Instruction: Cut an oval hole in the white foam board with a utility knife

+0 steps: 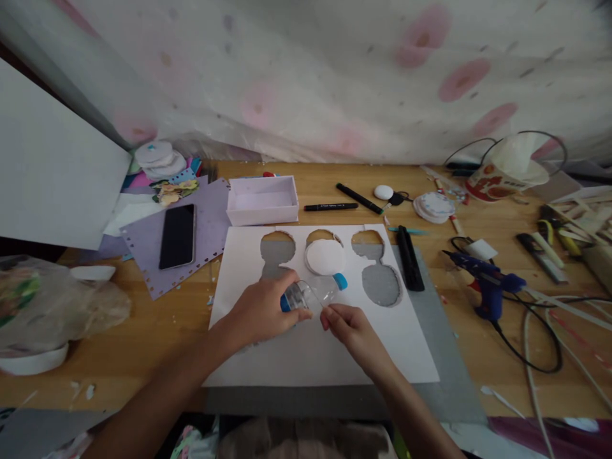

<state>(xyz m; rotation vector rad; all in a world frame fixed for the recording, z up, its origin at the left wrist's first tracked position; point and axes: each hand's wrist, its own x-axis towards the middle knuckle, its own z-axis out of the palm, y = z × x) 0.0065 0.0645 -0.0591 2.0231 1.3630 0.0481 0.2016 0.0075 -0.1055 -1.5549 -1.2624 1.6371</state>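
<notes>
My left hand (265, 303) is wrapped round a small clear plastic bottle (321, 288) with a blue cap, which lies on its side above the white board. The cap points up and to the right. Fingertips of my right hand (349, 325) are pinched together just below the bottle, at the end of a thin, pale line; what they hold is too fine to make out. Beneath both hands lies a white sheet of board (306, 363) with several rounded holes cut in it. A stack of white discs (326, 256) rests on it behind the bottle.
Behind the board stand an open white box (262, 203) and black markers (331, 207). A phone (178, 236) lies on purple paper to the left. At right are a black stapler-like tool (410, 258), a blue glue gun (490, 287) with cables, and a paper tub (502, 175).
</notes>
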